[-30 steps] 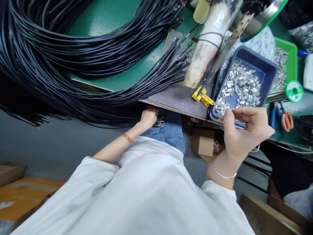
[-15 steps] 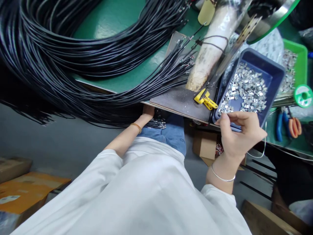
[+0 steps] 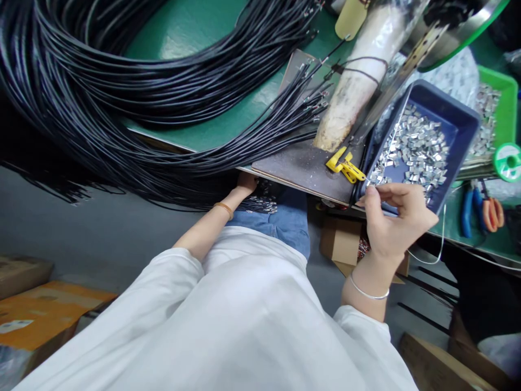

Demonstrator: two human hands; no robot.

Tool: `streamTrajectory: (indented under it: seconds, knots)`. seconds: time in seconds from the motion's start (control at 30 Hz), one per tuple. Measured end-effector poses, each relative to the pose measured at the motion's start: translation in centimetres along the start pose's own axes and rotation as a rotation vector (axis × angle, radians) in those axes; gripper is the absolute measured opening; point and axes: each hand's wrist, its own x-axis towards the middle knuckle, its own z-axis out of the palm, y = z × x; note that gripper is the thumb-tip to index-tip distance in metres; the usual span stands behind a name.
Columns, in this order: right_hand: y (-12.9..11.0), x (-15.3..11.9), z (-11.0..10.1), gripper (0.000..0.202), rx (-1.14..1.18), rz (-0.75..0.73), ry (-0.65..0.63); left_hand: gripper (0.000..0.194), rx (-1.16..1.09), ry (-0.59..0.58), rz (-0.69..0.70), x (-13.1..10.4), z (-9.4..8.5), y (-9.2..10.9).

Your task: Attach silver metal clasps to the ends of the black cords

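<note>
My right hand (image 3: 396,217) is at the near edge of a dark blue tray (image 3: 459,111), its thumb and fingers closed in a pinch. Whatever sits between the fingertips is too small to make out. Small silvery metal clips (image 3: 423,146) lie heaped in the tray. My left hand (image 3: 246,184) reaches beneath the table edge; its fingers are hidden under the board. Close by it, a bundle of black cable ends (image 3: 262,205) hangs over my lap. A yellow plastic tool (image 3: 345,165) rests on the dark board (image 3: 293,163) left of the tray.
Thick loops of black cable (image 3: 163,92) cover the green table (image 3: 179,38). A wrapped white tube (image 3: 350,87) leans over the board. To the right are a green bin (image 3: 507,103), a solder spool (image 3: 508,162) and pliers (image 3: 474,209). Cardboard boxes (image 3: 344,241) stand below.
My right hand has shifted very slightly left and remains pinched at the tray's edge. My left hand stays under the table edge. The view has moved a little.
</note>
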Motion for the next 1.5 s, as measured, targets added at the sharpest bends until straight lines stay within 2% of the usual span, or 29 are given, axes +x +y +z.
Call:
streamTrajectory:
  seconds: [0.13,0.23,0.3,0.37,0.4,0.47,0.5,0.57,0.63,0.67,0.73,0.83,0.9,0.97,1.1,1.2,1.37,1.5]
  knots:
    - [0.2,-0.1,0.2,0.017,0.011,0.023,0.017,0.040,-0.042,-0.002,0.029,-1.6,-1.1,1.0]
    - [0.4,-0.3,0.5,0.016,0.040,0.043,0.040,0.028,-0.104,-0.070,0.132,-4.1,-1.9,2.7]
    - [0.7,-0.2,0.5,0.015,0.038,0.056,0.101,0.027,-0.168,-0.192,0.260,-6.7,-2.4,4.2]
    - [1.0,0.1,0.0,0.016,0.028,0.057,0.226,0.022,-0.245,-0.383,0.428,-9.6,-3.1,5.7]
    - [1.2,0.4,-0.5,0.017,0.018,0.044,0.291,0.021,-0.283,-0.480,0.500,-11.0,-3.5,6.3]
    - [1.6,1.2,-2.0,0.015,-0.038,0.019,0.319,0.023,-0.360,-0.654,0.613,-13.5,-4.4,7.2]
    - [1.9,1.6,-3.0,0.014,-0.096,0.010,0.248,0.022,-0.401,-0.741,0.660,-14.5,-5.0,7.5]
    - [2.6,2.4,-5.0,0.009,-0.232,0.115,-0.069,0.018,-0.478,-0.876,0.722,-15.9,-6.3,8.0]
    - [3.6,3.1,-6.6,0.012,-0.264,0.149,-0.290,0.019,-0.600,-0.984,0.714,-16.7,-7.6,8.5]
    - [4.1,3.4,-7.0,0.014,-0.241,0.145,-0.359,0.020,-0.726,-1.046,0.650,-16.9,-8.3,8.9]
    - [5.3,4.0,-7.1,0.020,-0.159,0.133,-0.452,0.021,-0.980,-1.084,0.476,-17.1,-9.8,10.0]
    - [6.4,4.7,-5.6,0.024,-0.074,0.088,-0.474,0.022,-1.198,-1.031,0.339,-17.2,-12.2,12.2]
    - [6.6,5.1,-4.2,0.018,-0.075,0.135,-0.391,0.024,-1.294,-1.002,0.298,-17.1,-13.5,13.7]
    - [6.5,5.5,-3.3,0.014,-0.111,0.172,-0.273,0.027,-1.398,-0.904,0.268,-16.8,-14.1,14.6]
    - [5.9,5.6,-3.2,0.005,-0.186,0.114,-0.073,0.030,-1.558,-0.583,0.107,-15.5,-13.2,15.0]
    - [5.3,5.1,-3.8,0.004,-0.194,0.109,0.004,0.026,-1.597,-0.420,0.024,-14.5,-12.3,14.8]
    - [4.3,4.5,-3.6,0.007,-0.157,0.081,-0.035,0.021,-1.493,-0.231,0.075,-13.9,-12.2,15.3]
    - [4.1,4.7,-2.5,0.013,-0.176,0.039,-0.139,0.019,-1.451,-0.161,0.096,-13.5,-12.3,15.8]
